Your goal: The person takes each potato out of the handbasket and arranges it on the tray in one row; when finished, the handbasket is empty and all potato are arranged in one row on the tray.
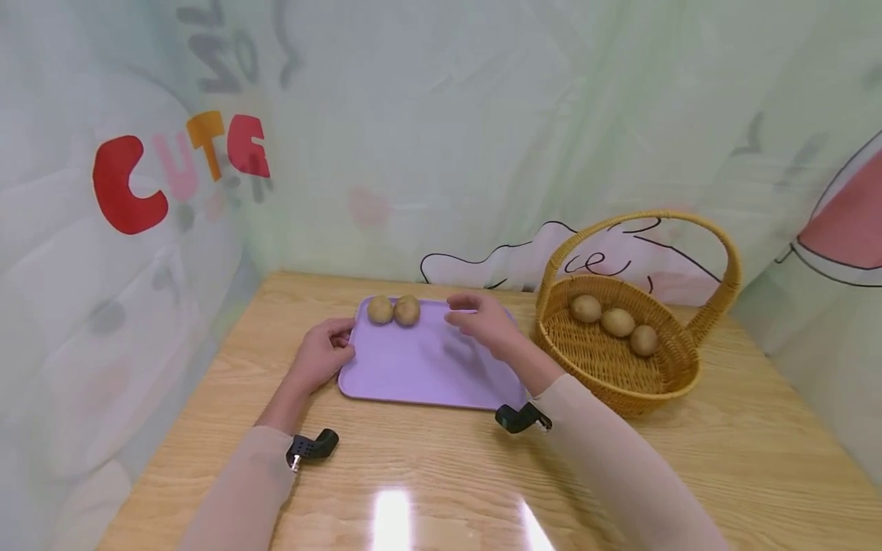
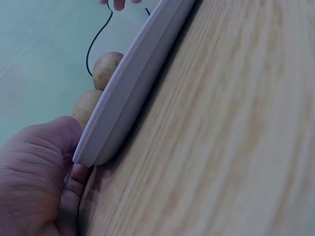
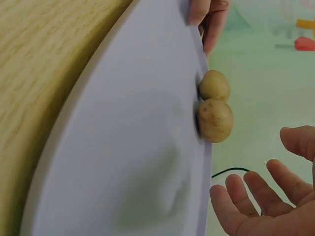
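Observation:
A lilac tray (image 1: pixel 413 367) lies on the wooden table. Near its back left corner two potatoes sit side by side, a paler one (image 1: pixel 380 310) and a browner one (image 1: pixel 406 311). My left hand (image 1: pixel 320 356) pinches the tray's left rim; in the left wrist view the thumb (image 2: pixel 66 130) is at the rim with fingers underneath. Over the right part of the tray hovers my right hand (image 1: pixel 482 321), its fingers spread and loosely bent around nothing. In the right wrist view a gap separates that hand (image 3: pixel 280 206) from the potatoes.
To the right of the tray stands a wicker basket (image 1: pixel 613 373) with a tall arched handle (image 1: pixel 648 216). Three potatoes (image 1: pixel 618 322) lie inside along its back. A printed cloth (image 1: pixel 427 138) hangs behind the table (image 1: pixel 441 459).

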A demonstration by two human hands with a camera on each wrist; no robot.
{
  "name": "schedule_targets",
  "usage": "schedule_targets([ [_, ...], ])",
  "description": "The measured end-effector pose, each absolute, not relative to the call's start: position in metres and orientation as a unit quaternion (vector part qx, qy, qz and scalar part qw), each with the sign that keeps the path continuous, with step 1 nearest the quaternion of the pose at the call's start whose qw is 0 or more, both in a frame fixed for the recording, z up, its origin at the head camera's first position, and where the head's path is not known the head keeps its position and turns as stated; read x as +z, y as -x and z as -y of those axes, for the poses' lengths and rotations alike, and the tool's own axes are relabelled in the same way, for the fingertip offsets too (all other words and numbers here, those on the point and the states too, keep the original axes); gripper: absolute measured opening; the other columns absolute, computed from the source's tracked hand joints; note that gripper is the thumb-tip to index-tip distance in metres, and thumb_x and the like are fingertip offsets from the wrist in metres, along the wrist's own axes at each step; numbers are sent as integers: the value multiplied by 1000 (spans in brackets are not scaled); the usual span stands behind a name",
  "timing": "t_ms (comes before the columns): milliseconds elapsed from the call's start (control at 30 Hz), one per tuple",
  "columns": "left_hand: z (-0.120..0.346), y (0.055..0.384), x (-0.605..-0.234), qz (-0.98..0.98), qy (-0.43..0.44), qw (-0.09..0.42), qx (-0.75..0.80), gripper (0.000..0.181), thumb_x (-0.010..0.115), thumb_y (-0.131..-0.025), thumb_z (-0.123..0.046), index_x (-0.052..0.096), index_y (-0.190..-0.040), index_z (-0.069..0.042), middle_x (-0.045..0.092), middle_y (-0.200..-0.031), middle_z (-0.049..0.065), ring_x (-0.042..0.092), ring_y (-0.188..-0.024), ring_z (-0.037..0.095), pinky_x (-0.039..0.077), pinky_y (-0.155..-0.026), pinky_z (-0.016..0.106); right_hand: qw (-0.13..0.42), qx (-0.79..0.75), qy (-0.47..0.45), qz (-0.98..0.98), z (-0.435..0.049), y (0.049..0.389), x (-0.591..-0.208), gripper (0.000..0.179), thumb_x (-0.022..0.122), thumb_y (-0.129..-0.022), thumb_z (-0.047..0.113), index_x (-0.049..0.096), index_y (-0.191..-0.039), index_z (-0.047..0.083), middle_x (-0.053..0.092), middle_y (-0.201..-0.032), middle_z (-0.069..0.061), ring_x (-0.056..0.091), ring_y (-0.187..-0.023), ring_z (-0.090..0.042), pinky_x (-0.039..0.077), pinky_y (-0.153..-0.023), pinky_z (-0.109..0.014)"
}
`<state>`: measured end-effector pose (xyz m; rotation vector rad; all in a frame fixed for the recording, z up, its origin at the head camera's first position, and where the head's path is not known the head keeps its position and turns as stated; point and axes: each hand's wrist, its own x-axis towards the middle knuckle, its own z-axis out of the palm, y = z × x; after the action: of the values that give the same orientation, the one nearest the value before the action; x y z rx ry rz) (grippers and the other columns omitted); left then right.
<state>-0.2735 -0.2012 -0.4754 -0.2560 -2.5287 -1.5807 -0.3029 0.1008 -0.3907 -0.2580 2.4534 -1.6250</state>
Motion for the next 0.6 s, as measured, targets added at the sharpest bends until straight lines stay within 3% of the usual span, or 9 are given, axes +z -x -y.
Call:
schedule_targets([
  [433,201,275,-476,848,89,76,-518,51,63,-80,5,58,-130,5,61,-111,14,56,-93,22,48,-77,25,49,-525,111,-842,-140,266,-360,37,69,-89,16,63,-125,9,62,-125,-7,58,-114,-27,44,-96,-45],
  [600,202,274,-478,851,92,74,-513,50,63,-80,4,58,-130,5,61,-110,13,56,-91,21,48,-76,25,39,-533,106,-839,-160,253,-354,36,69,-90,16,63,-124,8,61,-125,-8,58,-113,-26,43,-96,-43],
])
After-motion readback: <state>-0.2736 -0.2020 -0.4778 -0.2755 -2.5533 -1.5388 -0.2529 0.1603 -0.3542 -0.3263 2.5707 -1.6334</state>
